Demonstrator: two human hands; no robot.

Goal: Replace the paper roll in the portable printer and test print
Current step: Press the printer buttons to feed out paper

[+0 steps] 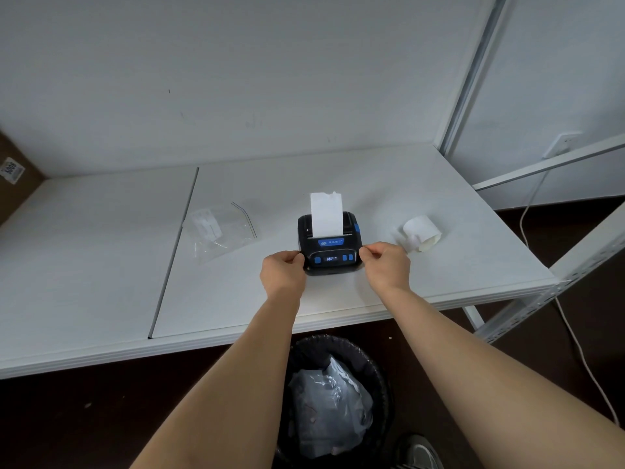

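A small black portable printer [330, 252] with blue buttons and a lit display sits on the white table [439, 265]. A strip of white paper [326, 214] stands up out of its slot. My left hand [283, 271] grips the printer's left side and my right hand [385, 264] grips its right side, fingers curled against the casing. A loose white paper roll [421, 233], partly unwound, lies on the table just right of the printer, beyond my right hand.
A clear plastic bag [221, 228] lies left of the printer. A black waste bin [334, 401] with a grey bag stands under the table's front edge. A white shelf frame [554, 164] and a cable [575, 340] are at the right. A cardboard box [15, 177] sits far left.
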